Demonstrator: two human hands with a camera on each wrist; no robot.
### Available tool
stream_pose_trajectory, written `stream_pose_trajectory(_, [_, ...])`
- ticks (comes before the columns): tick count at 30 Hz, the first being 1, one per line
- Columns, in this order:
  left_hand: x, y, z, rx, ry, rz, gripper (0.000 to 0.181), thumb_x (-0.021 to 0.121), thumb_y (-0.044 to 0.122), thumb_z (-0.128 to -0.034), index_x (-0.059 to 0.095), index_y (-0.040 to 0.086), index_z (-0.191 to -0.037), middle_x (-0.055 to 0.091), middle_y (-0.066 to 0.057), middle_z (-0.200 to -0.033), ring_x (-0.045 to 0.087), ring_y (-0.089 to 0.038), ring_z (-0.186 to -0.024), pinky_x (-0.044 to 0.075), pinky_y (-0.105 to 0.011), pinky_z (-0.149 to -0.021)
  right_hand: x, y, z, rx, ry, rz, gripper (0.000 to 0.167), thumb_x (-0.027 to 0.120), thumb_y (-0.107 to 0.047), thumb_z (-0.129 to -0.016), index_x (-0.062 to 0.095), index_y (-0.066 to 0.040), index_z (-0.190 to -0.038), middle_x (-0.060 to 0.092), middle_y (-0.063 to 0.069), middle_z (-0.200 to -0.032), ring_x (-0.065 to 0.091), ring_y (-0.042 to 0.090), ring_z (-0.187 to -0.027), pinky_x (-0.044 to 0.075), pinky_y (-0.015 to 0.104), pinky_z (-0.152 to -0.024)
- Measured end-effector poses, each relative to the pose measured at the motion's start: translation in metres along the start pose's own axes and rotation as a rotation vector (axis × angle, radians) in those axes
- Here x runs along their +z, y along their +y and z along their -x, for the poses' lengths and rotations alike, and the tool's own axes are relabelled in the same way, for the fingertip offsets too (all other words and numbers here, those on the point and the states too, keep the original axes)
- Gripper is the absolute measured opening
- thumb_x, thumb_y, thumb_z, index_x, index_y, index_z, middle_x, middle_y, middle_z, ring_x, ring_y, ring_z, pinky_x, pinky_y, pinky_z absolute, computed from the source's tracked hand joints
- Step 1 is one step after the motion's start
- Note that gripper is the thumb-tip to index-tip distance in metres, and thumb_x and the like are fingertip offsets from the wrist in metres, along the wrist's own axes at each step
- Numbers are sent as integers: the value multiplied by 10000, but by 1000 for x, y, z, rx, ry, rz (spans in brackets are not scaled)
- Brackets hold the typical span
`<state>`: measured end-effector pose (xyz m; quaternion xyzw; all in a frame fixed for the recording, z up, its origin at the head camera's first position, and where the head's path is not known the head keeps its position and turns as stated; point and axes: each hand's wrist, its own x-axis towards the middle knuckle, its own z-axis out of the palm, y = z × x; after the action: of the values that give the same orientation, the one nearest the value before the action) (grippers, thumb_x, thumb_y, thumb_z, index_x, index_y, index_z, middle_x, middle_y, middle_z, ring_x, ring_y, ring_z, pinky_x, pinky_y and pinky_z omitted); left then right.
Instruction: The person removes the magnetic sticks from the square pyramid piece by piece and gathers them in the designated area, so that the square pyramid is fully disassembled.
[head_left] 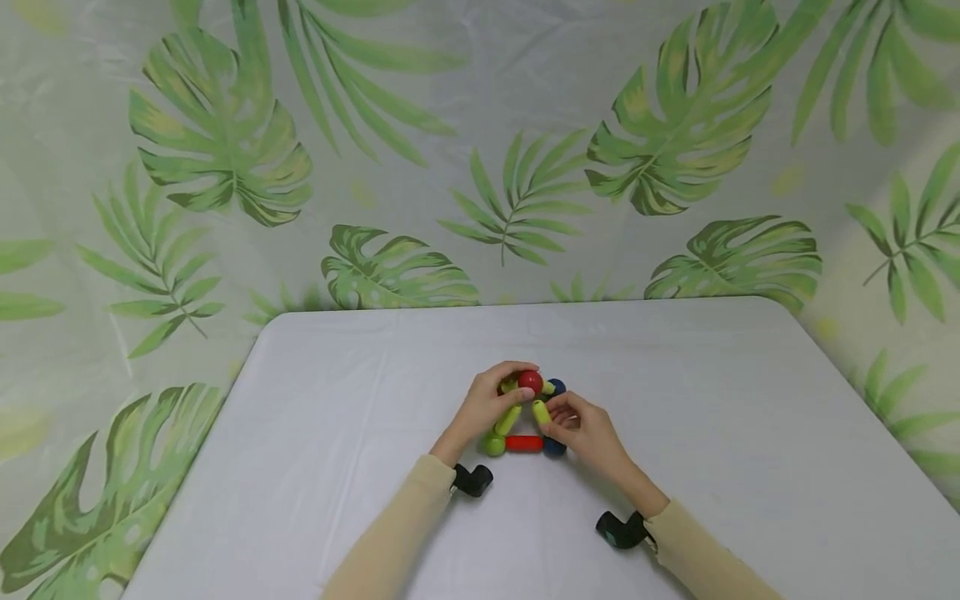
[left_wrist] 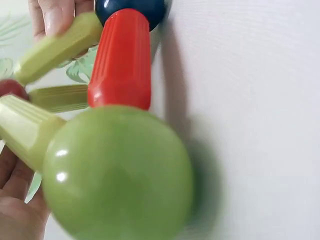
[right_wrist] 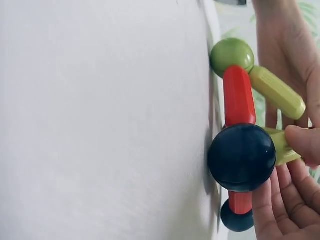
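Observation:
A frame of magnetic-style rods and balls stands on the table. My left hand (head_left: 482, 406) holds the red ball (head_left: 530, 382) at its top between thumb and fingers. Between the thumb and fingers of my right hand (head_left: 591, 432) is a yellow-green rod (head_left: 542, 412), rising from the near dark blue ball (right_wrist: 242, 157). A red rod (left_wrist: 122, 60) joins that ball to the green ball (left_wrist: 117, 172), from which another yellow-green rod (head_left: 508, 418) slants upward. Farther back sits a second dark blue ball (head_left: 557, 387). The frame's far left side is partly hidden behind my left hand.
The white-covered table (head_left: 315, 467) spreads around the frame. Behind it hangs a leaf-patterned cloth (head_left: 525, 100). Black wrist cameras, one on the left wrist (head_left: 472, 481) and one on the right wrist (head_left: 622, 530), stick out near the table surface.

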<state>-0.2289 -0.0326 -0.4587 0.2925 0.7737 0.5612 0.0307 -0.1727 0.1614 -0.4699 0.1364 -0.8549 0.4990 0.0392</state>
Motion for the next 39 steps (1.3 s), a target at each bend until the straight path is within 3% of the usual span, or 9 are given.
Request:
stream_pose_trajectory(4, [-4,2,-2,5,-12,-3,346,630,132,-919,596,54,-1254,608,-104,-1216,568,-221,-1029,476,-358,-883,-2,-1,2,18,-23,-20,237,748,-40,-813,616,7,-1005,623,53,-888,598,179,-796,524,259,-735])
stream_pose_trajectory(8, [-4,2,-3,11,-60,-3,375,623,113,-926,567,27,-1287,590,-139,-1245,559,-260,-1031,476,-397,-879,-8,3,-2,53,10,-68,188,687,-50,-871,623,10,-1037,639,88,-947,605,205,-861,518,252,-757])
stream_pose_trajectory(11, [-4,7,-4,6,-81,4,388,610,69,-930,526,-16,-1299,579,-192,-1242,550,-314,-1057,459,-455,-914,-15,7,-12,49,43,-87,221,629,-24,-903,603,34,-1115,632,168,-1076,589,295,-1011,497,360,-876])
stream_pose_trajectory(13, [-6,17,-2,7,-90,28,375,600,37,-930,505,-47,-1282,575,-225,-1227,542,-350,-1093,443,-485,-936,-19,10,-18,42,18,-60,283,615,-18,-906,580,35,-1181,603,199,-1174,539,351,-1123,437,455,-962])
stream_pose_trajectory(16, [-6,17,-1,9,-90,39,337,593,46,-937,500,-44,-1248,583,-219,-1212,537,-343,-1132,445,-467,-940,-23,14,-23,37,-53,11,348,626,-18,-893,563,20,-1233,572,205,-1249,470,387,-1216,350,546,-1014])
stream_pose_trajectory(20, [-5,0,-2,26,-58,-37,333,608,135,-938,551,41,-1252,607,-113,-1204,551,-251,-1052,459,-410,-890,-23,17,-21,3,-63,94,312,667,-20,-873,591,6,-1174,610,169,-1179,523,356,-1148,382,550,-982])
stream_pose_trajectory(27, [-11,0,1,108,-40,-144,344,583,147,-960,559,59,-1293,581,-68,-1234,526,-198,-1140,383,-405,-1016,-15,9,-8,3,-76,72,196,718,-21,-832,607,-11,-993,628,45,-918,599,224,-871,520,379,-798])
stream_pose_trajectory(32, [-6,1,-1,115,-67,-204,403,616,218,-944,533,58,-1304,570,-45,-1240,540,-152,-1071,443,-312,-937,-9,2,-4,-1,-79,44,222,730,-67,-837,594,0,-999,616,28,-877,590,175,-796,514,260,-701])
stream_pose_trajectory(39, [-3,3,-1,98,-31,-196,394,671,223,-881,582,64,-1231,606,-36,-1183,555,-131,-1004,458,-287,-893,-4,1,-3,-28,-55,75,190,731,-26,-824,599,-2,-958,612,22,-838,585,162,-764,516,250,-682])
